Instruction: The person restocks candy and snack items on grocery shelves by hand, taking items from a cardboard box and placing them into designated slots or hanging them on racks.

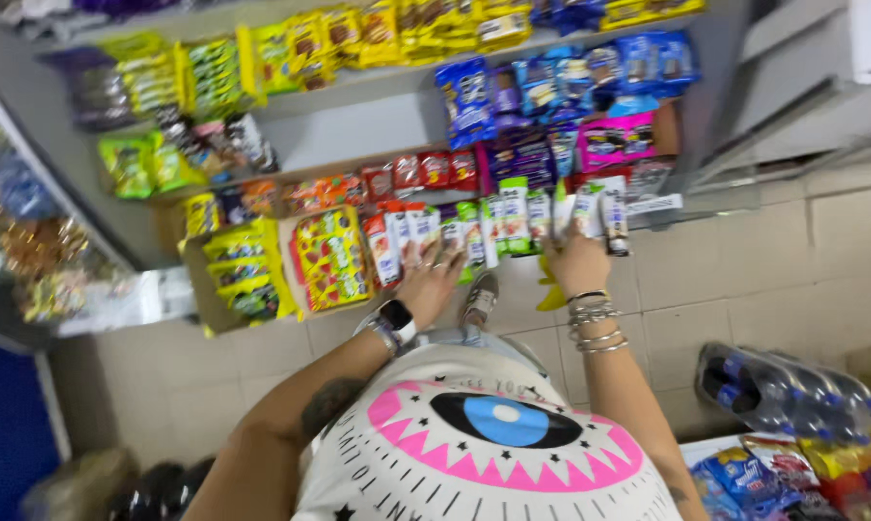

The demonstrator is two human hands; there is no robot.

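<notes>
Down at the front edge of the lowest shelf (648, 205), the left hand (429, 280) rests spread on red-and-white snack packets (397, 241); the right hand (578, 260) grips green-and-white packets (590, 207). They look light, crinkly and slippery, best pinched by the edges.

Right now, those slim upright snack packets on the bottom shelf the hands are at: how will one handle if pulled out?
The slim snack packets look like thin foil wrappers, so probably light and slightly crinkly, likely slippery. They stand upright, tightly packed in a row, so pulling one may tip its neighbours. The left hand rests on them; the right hand grips a few, suggesting little weight.
</notes>
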